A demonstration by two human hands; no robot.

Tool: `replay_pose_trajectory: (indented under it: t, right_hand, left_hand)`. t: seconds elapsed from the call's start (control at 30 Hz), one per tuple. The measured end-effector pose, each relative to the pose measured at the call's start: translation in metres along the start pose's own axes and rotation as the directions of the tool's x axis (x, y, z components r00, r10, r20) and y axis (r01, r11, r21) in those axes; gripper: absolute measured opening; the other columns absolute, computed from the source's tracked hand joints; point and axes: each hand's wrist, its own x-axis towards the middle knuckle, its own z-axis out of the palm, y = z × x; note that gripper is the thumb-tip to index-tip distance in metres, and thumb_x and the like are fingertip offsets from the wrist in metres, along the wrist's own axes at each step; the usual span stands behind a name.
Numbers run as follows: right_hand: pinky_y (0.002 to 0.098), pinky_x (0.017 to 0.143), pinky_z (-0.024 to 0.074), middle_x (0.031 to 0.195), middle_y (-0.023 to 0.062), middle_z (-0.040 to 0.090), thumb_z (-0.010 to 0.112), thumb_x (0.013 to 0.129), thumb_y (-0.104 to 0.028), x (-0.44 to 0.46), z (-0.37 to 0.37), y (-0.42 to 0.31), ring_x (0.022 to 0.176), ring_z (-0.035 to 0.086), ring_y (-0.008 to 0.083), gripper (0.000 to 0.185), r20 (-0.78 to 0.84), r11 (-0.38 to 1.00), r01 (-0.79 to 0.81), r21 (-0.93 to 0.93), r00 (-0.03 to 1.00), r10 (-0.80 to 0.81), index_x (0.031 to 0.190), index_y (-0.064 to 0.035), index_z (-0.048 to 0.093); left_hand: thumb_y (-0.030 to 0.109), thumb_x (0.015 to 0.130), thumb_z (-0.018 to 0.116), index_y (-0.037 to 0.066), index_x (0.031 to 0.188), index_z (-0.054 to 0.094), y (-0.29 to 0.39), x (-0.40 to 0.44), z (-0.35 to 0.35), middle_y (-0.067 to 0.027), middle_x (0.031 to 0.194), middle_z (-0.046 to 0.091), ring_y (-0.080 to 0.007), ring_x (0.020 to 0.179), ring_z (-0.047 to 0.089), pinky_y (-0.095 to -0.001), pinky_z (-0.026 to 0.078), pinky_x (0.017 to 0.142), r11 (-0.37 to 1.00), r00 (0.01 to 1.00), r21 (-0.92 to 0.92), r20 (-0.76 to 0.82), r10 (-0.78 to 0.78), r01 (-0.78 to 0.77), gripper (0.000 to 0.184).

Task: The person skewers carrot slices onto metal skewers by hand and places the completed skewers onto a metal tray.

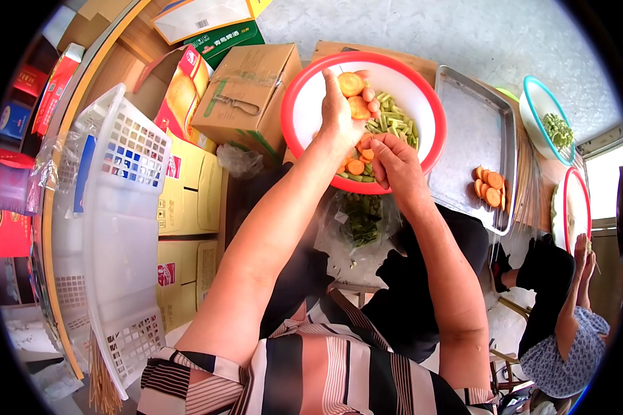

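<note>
Left hand (336, 116): clamped on carrot slices (351, 84), over bowl (288, 114).
Right hand (401, 162): fingers bunched alongside; grip cannot be told.
Tray (467, 124), right: further slices (492, 181).

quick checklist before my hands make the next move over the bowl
1. Left hand holding carrot slices: ok.
2. Red-rimmed bowl under the hands: ok.
3. Right hand firmly gripping something: cannot tell, fingertips too small to read.
4. Green vegetable pieces in the bowl: ok.
5. Metal tray free of food: not ok, a carrot pile lies at its near end.
6. Co-worker's hands away from the bowl: ok.
</note>
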Motion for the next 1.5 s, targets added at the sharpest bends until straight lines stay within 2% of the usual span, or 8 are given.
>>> replay_pose_trajectory:
  t: [0.33, 0.6, 0.8, 1.03, 1.2, 1.33, 1.4, 1.5]
  right_hand:
    - [0.0187, 0.045, 0.0278, 0.058, -0.0067, 0.041, 0.050, 0.093, -0.012, 0.004, 0.002, 0.006, 0.050, 0.036, 0.0024, 0.015, -0.069, 0.998, 0.070, -0.008, 0.995, -0.070, 0.084, -0.0041, 0.059]
    - [0.0190, 0.044, 0.0270, 0.057, -0.0071, 0.040, 0.049, 0.093, -0.013, 0.007, -0.003, 0.002, 0.050, 0.035, 0.0020, 0.016, -0.036, 0.998, 0.059, 0.005, 0.998, -0.059, 0.084, -0.0036, 0.059]
    - [0.0194, 0.044, 0.0270, 0.057, -0.0071, 0.039, 0.049, 0.094, -0.013, 0.006, 0.001, 0.005, 0.050, 0.034, 0.0020, 0.017, -0.039, 0.992, 0.087, -0.092, 0.995, -0.091, 0.083, -0.0036, 0.059]
    - [0.0197, 0.043, 0.0263, 0.056, -0.0071, 0.040, 0.049, 0.094, -0.012, 0.008, -0.002, 0.008, 0.048, 0.034, 0.0025, 0.017, -0.100, 0.993, 0.109, -0.051, 0.988, -0.113, 0.083, -0.0031, 0.059]
    - [0.0197, 0.042, 0.0266, 0.054, -0.0060, 0.040, 0.048, 0.095, -0.014, 0.007, -0.011, -0.001, 0.046, 0.035, 0.0033, 0.019, -0.138, 0.994, 0.105, -0.024, 0.985, -0.108, 0.086, -0.0023, 0.059]
    - [0.0189, 0.041, 0.0227, 0.053, -0.0062, 0.037, 0.044, 0.097, -0.019, 0.002, -0.027, -0.008, 0.044, 0.030, 0.0030, 0.022, -0.188, 0.987, 0.133, -0.088, 0.971, -0.148, 0.090, -0.0033, 0.058]
    - [0.0190, 0.041, 0.0230, 0.053, -0.0061, 0.038, 0.044, 0.097, -0.019, 0.001, -0.033, -0.009, 0.045, 0.030, 0.0032, 0.022, -0.199, 0.988, 0.142, -0.066, 0.968, -0.152, 0.090, -0.0023, 0.057]
    - [0.0191, 0.042, 0.0228, 0.054, -0.0060, 0.038, 0.045, 0.097, -0.019, -0.003, -0.038, -0.013, 0.045, 0.030, 0.0032, 0.022, -0.205, 0.986, 0.151, -0.068, 0.965, -0.162, 0.091, -0.0019, 0.057]
  left_hand:
    - [0.071, 0.087, 0.027, 0.006, 0.112, 0.049, -0.016, -0.009, 0.004, -0.0018, 0.063, 0.044, -0.0139, 0.055, 0.046, -0.0292, 0.041, 0.051, 0.985, 0.995, 0.151, 0.073, 0.070, -0.080, 0.073]
    - [0.071, 0.087, 0.024, 0.007, 0.114, 0.048, -0.002, -0.010, 0.015, -0.0083, 0.079, 0.055, -0.0206, 0.061, 0.054, -0.0373, 0.049, 0.058, 0.997, 0.998, -0.076, -0.053, -0.036, 0.032, 0.074]
    - [0.055, 0.096, 0.020, 0.007, 0.104, 0.051, -0.010, 0.011, -0.015, -0.0072, 0.075, 0.052, -0.0193, 0.059, 0.049, -0.0377, 0.045, 0.059, 0.989, 0.994, -0.147, 0.113, 0.013, 0.004, 0.057]
    - [0.049, 0.098, 0.021, 0.006, 0.102, 0.051, -0.016, -0.002, 0.001, -0.0072, 0.072, 0.050, -0.0198, 0.059, 0.049, -0.0385, 0.047, 0.060, 1.000, 0.997, -0.028, 0.080, 0.003, -0.001, 0.052]
    - [0.057, 0.094, 0.025, 0.005, 0.112, 0.049, -0.011, 0.008, -0.003, -0.0149, 0.091, 0.061, -0.0283, 0.082, 0.063, -0.0414, 0.052, 0.072, 1.000, 0.989, 0.015, 0.147, 0.001, -0.003, 0.061]
    - [0.041, 0.095, 0.046, 0.001, 0.111, 0.050, 0.002, 0.019, -0.033, -0.0160, 0.097, 0.062, -0.0261, 0.083, 0.065, -0.0356, 0.054, 0.072, 0.896, 0.998, 0.444, 0.043, -0.037, 0.014, 0.043]
    - [0.029, 0.094, 0.048, 0.000, 0.099, 0.055, 0.002, 0.021, -0.039, -0.0123, 0.086, 0.062, -0.0201, 0.069, 0.065, -0.0280, 0.054, 0.057, 0.880, 0.999, 0.475, 0.031, -0.024, 0.007, 0.030]
    - [0.022, 0.087, 0.054, 0.002, 0.089, 0.064, -0.004, 0.028, -0.055, -0.0078, 0.076, 0.064, -0.0170, 0.069, 0.065, -0.0285, 0.052, 0.060, 0.511, 1.000, 0.859, -0.003, 0.011, -0.003, 0.023]
